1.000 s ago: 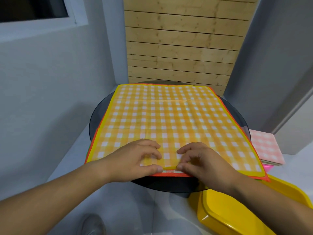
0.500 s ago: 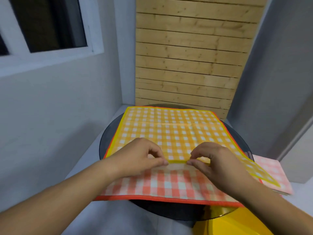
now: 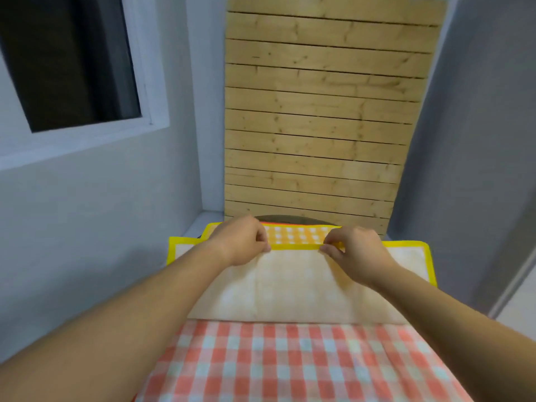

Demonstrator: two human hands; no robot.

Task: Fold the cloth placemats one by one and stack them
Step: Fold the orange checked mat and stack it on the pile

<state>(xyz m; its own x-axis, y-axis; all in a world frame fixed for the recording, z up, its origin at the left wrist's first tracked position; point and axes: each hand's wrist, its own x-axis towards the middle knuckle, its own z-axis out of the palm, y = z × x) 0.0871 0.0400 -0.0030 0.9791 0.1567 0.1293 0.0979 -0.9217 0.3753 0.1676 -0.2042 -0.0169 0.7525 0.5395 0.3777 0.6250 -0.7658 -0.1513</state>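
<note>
Left hand (image 3: pixel 242 242) is closed in a pinch on the yellow hem of the yellow placemat (image 3: pixel 295 281); right hand (image 3: pixel 355 250) is pinched on the same hem, at 3 o'clock from the left hand, a short stretch of hem held taut between them. Both forearms are stretched out from 6 o'clock toward 12 o'clock. The yellow placemat is seen folded over: its pale underside faces up below the hands, while a strip of its yellow-and-white check shows just past the hem at 12 o'clock. The yellow border is seen running round the left and right edges of the folded part. The yellow placemat lies on a red checked placemat (image 3: pixel 295 361), which is spread flat at 6 o'clock, nearest the camera. A dark round table (image 3: pixel 285 218) edge is glimpsed at 12 o'clock beyond the hands. A slatted wooden panel (image 3: pixel 319 111) is leaned against the grey wall behind it. A dark window (image 3: pixel 66 59) with white frame is set at 10 o'clock
</note>
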